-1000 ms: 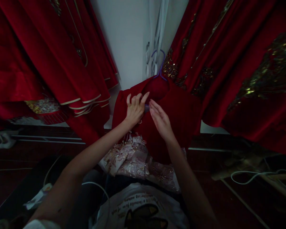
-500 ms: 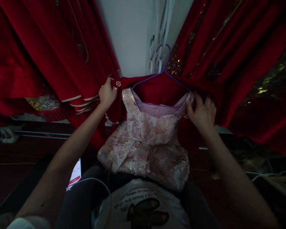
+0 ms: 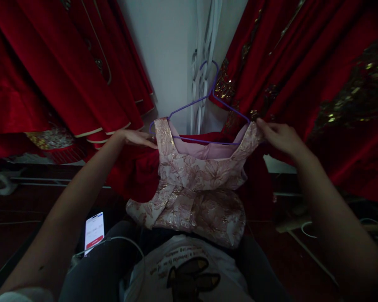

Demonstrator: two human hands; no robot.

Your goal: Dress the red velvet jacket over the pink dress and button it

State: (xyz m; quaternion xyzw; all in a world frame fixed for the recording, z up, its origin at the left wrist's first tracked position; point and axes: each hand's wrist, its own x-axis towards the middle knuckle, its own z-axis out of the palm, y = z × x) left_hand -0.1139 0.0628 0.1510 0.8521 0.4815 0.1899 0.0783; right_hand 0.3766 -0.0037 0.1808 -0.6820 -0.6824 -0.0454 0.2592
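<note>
A pink brocade dress (image 3: 201, 184) with gold flowers hangs on a purple hanger (image 3: 204, 100) in front of me. A red velvet garment (image 3: 135, 172) has slid off behind it and droops to the left. My left hand (image 3: 135, 137) lies with fingers stretched out at the dress's left shoulder, touching the red cloth. My right hand (image 3: 279, 136) pinches the dress's right shoulder strap at the hanger's end.
Red robes with gold embroidery hang at left (image 3: 56, 71) and right (image 3: 318, 79). A white wall (image 3: 170, 54) shows between them. A lit phone (image 3: 94, 231) lies at my left knee with a white cable. More cables lie on the dark floor (image 3: 311, 235) at right.
The red garment was closed over the hanger, then pulled apart and down off it. The pink dress now shows fully. My hands went from the middle out to the shoulders.
</note>
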